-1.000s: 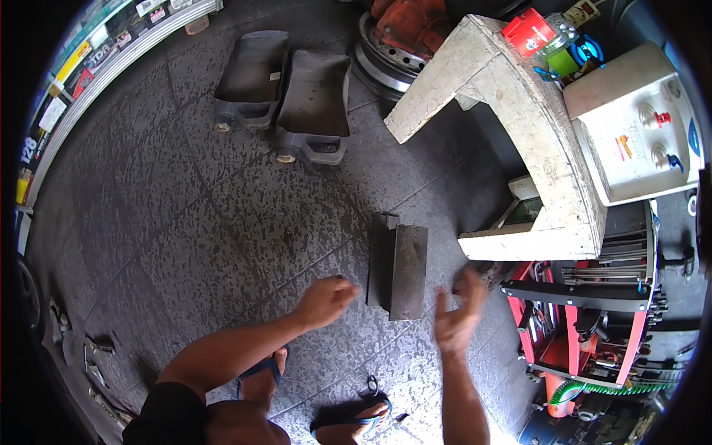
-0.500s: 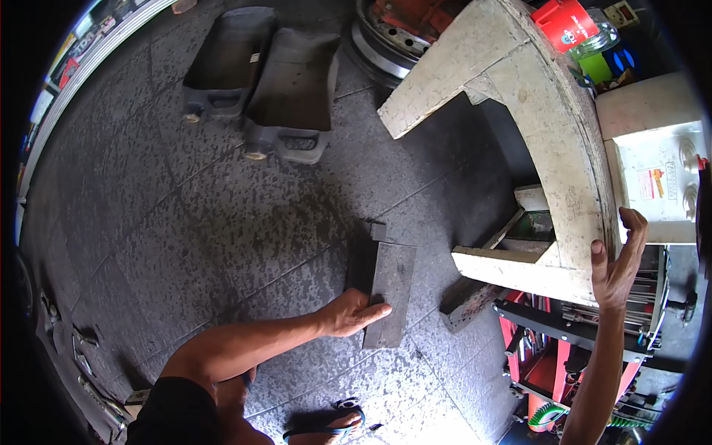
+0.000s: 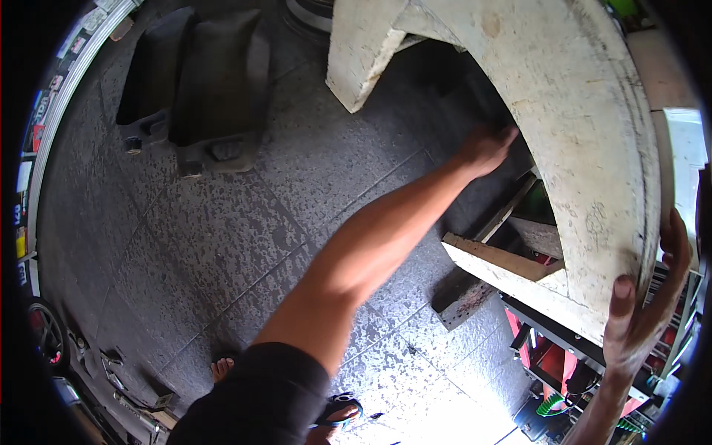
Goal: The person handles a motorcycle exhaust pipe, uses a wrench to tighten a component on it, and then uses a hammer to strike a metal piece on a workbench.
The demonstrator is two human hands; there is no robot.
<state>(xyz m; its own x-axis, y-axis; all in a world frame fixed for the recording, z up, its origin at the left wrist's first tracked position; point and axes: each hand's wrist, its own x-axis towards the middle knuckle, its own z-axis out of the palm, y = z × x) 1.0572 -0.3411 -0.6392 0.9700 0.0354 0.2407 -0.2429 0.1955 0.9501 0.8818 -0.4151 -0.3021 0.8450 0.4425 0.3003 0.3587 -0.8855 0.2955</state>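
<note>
My left arm reaches across to the shadow under a worn, cream-painted wooden bench (image 3: 586,178). At the end of it my left hand (image 3: 486,150) is closed, its thumb pointing toward the bench's front board. The grey wooden block it held a moment ago is lost in the dark there, so I cannot see its outline. My right hand (image 3: 641,308) grips the bench's top edge at the right. Its thumb lies against the front board, and the fingers curl over the top.
Two dark, open plastic troughs (image 3: 215,96) lie on the grey tiled floor (image 3: 222,252) at the far left. A rough wooden beam (image 3: 463,297) sits by the near bench leg (image 3: 504,259). To the right is a red tool cart (image 3: 552,363); a wheel rim (image 3: 308,16) is at the top.
My left hand has moved up and right from over the open floor to beneath the bench, taking the block out of sight. The view has shifted closer to the bench; my right hand stays on its edge.
</note>
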